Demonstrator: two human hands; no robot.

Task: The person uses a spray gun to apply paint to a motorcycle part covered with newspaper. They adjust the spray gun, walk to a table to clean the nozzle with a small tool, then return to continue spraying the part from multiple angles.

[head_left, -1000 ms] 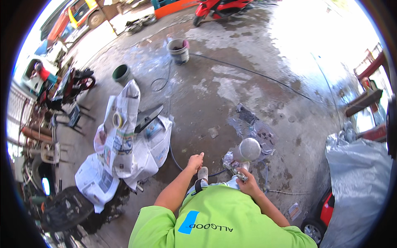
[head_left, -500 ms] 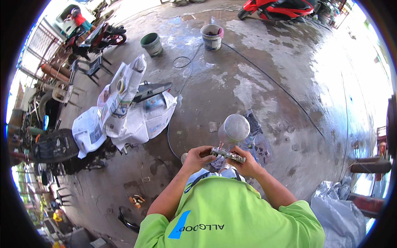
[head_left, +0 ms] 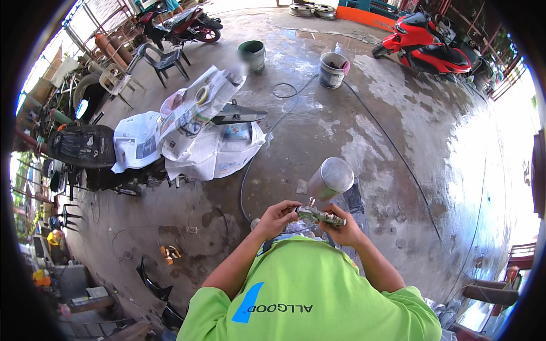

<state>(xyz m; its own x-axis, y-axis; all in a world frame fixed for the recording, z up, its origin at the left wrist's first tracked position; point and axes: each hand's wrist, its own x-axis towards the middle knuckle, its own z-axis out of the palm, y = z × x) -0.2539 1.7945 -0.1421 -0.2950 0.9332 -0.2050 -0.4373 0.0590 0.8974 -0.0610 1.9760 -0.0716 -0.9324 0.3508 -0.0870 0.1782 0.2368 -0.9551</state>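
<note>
In front of my chest I hold a metal spray gun [head_left: 318,215] with a silver cylindrical cup [head_left: 334,176] on its far side. A small copper-coloured fitting shows between the gun and cup. My right hand [head_left: 347,228] is closed around the gun's body at its right end. The fingers of my left hand [head_left: 276,220] are bent and pinch the gun's left end. Part of the grip is hidden behind my right fingers.
To the left, a motorcycle [head_left: 82,146] is draped with newspaper [head_left: 196,153]. A dark hose [head_left: 392,149] runs across the wet concrete floor. Two buckets [head_left: 252,55] [head_left: 331,73] stand ahead, with a red scooter [head_left: 424,46] at far right. Chairs [head_left: 163,61] stand at far left.
The head view has shifted, so the background sits further right and more of the far floor shows. The spray gun and cup tilt slightly differently; both hands keep their hold.
</note>
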